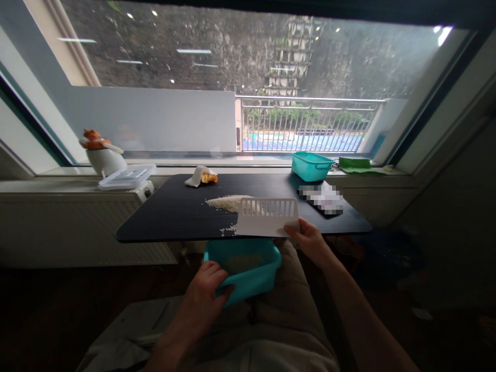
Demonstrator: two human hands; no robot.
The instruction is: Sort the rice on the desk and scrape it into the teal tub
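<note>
My right hand [306,237] pinches the lower right corner of a white slotted plastic scraper [258,226], which stands on its edge near the front of the black table. Behind and left of the scraper lies a heap of white rice [225,203], partly hidden by it and partly seen through its slots. A few stray grains [229,229] lie by the table's front edge. Below that edge, my left hand [211,284] grips the near left rim of a turquoise plastic basin [251,281] over my lap. Some pale stuff, too dim to name, covers the basin's floor.
On the black table [163,217] are a crumpled cloth with something orange [203,177] and a dark flat object, blurred out [321,200]. A second turquoise basin [312,166], a green cloth [354,165], a clear lid [127,176] and a white ornament [103,157] stand near the window.
</note>
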